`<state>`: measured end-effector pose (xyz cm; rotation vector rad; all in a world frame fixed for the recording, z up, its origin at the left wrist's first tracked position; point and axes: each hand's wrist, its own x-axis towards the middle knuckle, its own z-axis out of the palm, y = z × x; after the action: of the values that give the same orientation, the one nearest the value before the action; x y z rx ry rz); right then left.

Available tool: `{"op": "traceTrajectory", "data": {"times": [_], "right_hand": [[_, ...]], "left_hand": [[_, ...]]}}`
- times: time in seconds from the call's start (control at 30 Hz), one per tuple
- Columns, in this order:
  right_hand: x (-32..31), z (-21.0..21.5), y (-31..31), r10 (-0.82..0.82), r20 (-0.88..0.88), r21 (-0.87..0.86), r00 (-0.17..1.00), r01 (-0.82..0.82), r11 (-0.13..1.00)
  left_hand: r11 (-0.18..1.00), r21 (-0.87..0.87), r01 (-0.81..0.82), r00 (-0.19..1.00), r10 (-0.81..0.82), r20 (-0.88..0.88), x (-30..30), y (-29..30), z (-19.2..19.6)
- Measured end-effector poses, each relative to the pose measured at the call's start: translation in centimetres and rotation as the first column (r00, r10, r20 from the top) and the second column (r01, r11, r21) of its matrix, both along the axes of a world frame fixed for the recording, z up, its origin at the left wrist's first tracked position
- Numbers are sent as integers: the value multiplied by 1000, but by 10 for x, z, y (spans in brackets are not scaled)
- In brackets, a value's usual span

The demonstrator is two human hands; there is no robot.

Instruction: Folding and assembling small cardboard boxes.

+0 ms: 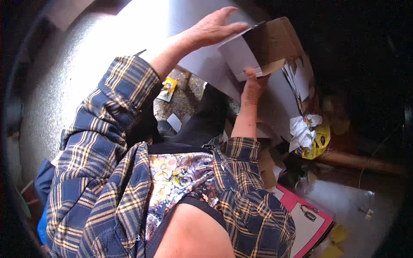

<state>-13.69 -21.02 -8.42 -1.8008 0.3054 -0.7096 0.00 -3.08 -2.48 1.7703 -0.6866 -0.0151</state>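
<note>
While your left hand (217, 29) is spread wide by the upper edge of the white card (238, 56), your right hand (254, 88) grips its lower edge, thumb on the near face, the other fingers mostly hidden. Contact between the left hand and the card cannot be confirmed. The card is tilted over the pale table (202, 62), just beside the brown carton (284, 36). Crumpled paper (301, 131) and a yellow bag (319, 144) sit together to your right; a pink clipboard (286, 195) lies near your right sleeve.
</note>
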Motion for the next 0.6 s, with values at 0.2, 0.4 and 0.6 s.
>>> {"op": "traceTrajectory", "data": {"times": [0.2, 0.4, 0.6], "right_hand": [[-3, -9, -7, -119, 106, 555, 987, 40, 831], [-40, 39, -23, -154, 92, 839, 984, 7, 544], [-121, 140, -77, 29, 770, 456, 637, -583, 673]], "left_hand": [[999, 40, 32, 995, -28, -94, 9, 8, -9], [993, 113, 18, 999, -15, -30, 9, 12, -18], [988, 142, 51, 996, -60, 60, 10, 5, -21]]}}
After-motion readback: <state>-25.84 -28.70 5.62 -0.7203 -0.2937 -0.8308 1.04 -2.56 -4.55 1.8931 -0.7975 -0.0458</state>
